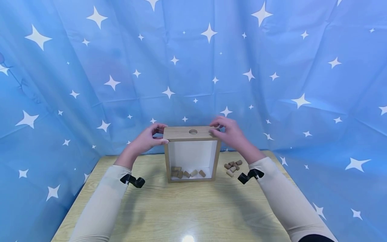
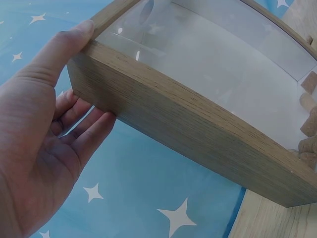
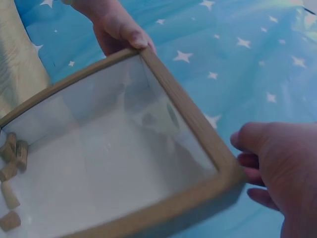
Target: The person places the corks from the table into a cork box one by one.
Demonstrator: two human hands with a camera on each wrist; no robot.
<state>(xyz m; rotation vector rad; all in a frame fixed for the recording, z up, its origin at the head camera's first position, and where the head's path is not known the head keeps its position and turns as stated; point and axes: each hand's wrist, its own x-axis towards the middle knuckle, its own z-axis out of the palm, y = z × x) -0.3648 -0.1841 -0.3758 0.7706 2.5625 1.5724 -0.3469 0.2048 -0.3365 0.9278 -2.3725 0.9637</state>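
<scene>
A shallow wooden display box with a clear front and white back stands upright on the table, a round hole in its top. Several corks lie at its bottom. My left hand grips the top left corner; the left wrist view shows the thumb on the front edge and the fingers at the back. My right hand is at the top right corner, slightly blurred. In the right wrist view its thumb is off the frame and its bent fingers are beside the corner; whether they touch it is unclear.
A small pile of loose corks lies on the wooden table, right of the box. Behind the table hangs a blue curtain with white stars. Black wrist mounts sit on both sleeves.
</scene>
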